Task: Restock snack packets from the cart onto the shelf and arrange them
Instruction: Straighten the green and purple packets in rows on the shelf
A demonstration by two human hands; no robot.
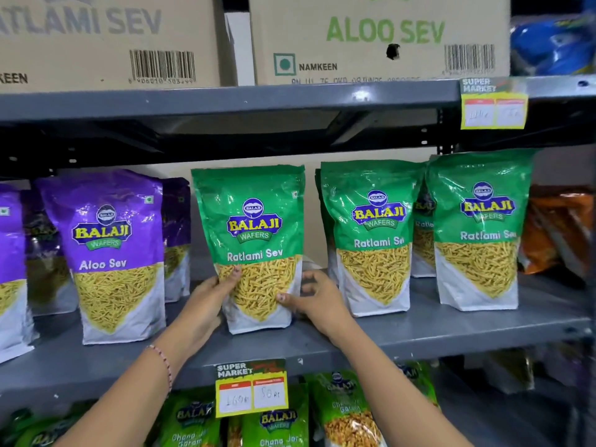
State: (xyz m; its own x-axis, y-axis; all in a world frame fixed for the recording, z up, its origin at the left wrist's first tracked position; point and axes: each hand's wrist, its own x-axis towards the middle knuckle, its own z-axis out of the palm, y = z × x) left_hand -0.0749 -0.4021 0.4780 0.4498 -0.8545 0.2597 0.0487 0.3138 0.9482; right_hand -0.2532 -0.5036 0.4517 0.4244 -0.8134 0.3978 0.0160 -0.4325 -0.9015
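Note:
A green Ratlami Sev packet (251,227) stands upright on the grey middle shelf (419,330). My left hand (209,301) grips its lower left side, thumb on the front. My right hand (317,301) holds its lower right side, thumb on the front and fingers curled behind. Two more green Ratlami Sev packets (374,233) (477,227) stand to the right, with another partly hidden between them. Purple Aloo Sev packets (113,253) stand to the left. The cart is not in view.
Cardboard cartons marked Ratlami Sev (96,37) and Aloo Sev (380,37) sit on the top shelf. An orange packet (558,227) lies at the far right. Green Chana Jor Garam packets (274,424) fill the lower shelf. Price tags (251,388) (493,104) hang from the shelf edges.

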